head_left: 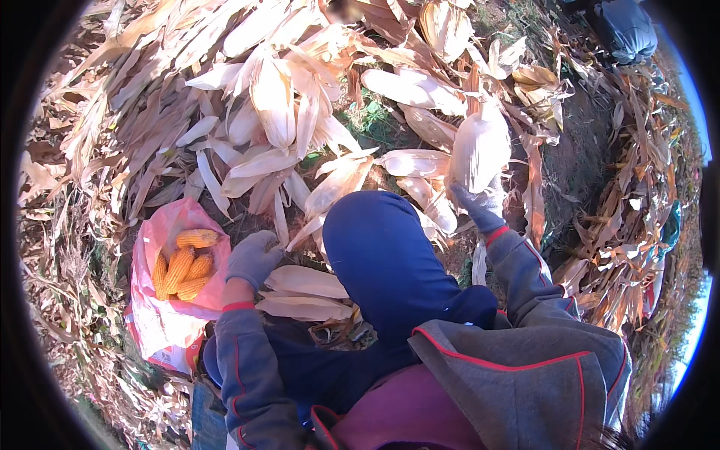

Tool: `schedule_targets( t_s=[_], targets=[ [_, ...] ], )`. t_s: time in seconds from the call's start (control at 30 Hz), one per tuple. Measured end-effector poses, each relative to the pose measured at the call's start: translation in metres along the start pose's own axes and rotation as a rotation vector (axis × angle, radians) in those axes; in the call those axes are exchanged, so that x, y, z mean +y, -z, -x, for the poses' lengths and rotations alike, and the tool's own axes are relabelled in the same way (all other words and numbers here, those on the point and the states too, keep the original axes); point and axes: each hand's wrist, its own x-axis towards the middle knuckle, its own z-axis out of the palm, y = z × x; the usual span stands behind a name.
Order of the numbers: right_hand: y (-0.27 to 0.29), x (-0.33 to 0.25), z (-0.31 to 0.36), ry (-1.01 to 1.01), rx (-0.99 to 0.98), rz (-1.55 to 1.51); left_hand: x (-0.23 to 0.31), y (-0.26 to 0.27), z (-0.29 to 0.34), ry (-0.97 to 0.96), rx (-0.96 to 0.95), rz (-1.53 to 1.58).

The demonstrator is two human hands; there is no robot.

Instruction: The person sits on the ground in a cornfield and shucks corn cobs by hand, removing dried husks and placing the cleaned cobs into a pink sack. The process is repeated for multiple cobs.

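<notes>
My right hand, in a grey glove, is closed around the lower end of an ear of corn in its pale husk. The ear stands up from the hand, in bright sun. My left hand, gloved too, is beside the rim of a pink plastic bag. Its fingers look loosely bent and apart, and nothing shows in them. Inside the bag lie several bare yellow corn cobs. Just right of the left hand, two more husked ears lie next to my leg.
A wide heap of dry husks and unpeeled ears spreads ahead of my knees. More dry stalks are piled along the right. A dark rounded bundle sits at the far right. My bent knee rises between my hands.
</notes>
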Motion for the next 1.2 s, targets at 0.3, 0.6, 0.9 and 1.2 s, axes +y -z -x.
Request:
schedule_targets(
  t_s=[0.3, 0.6, 0.9, 1.2],
  targets=[
    [0.004, 0.049, 0.003, -0.853, -0.611, -0.049, -0.003, -0.003, 0.003, 0.039, 0.021, -0.030],
    [0.020, -0.036, -0.022, -0.070, -0.187, 0.070, -0.008, -0.005, -0.002, 0.074, -0.018, -0.008],
    [-0.009, 0.065, 0.035, -0.903, -0.742, 0.151, -0.001, 0.000, 0.010, 0.010, 0.038, -0.051],
    [0.022, -0.090, -0.061, 0.106, -0.276, -0.109, 0.004, 0.001, 0.008, 0.078, -0.016, -0.055]
  ],
)
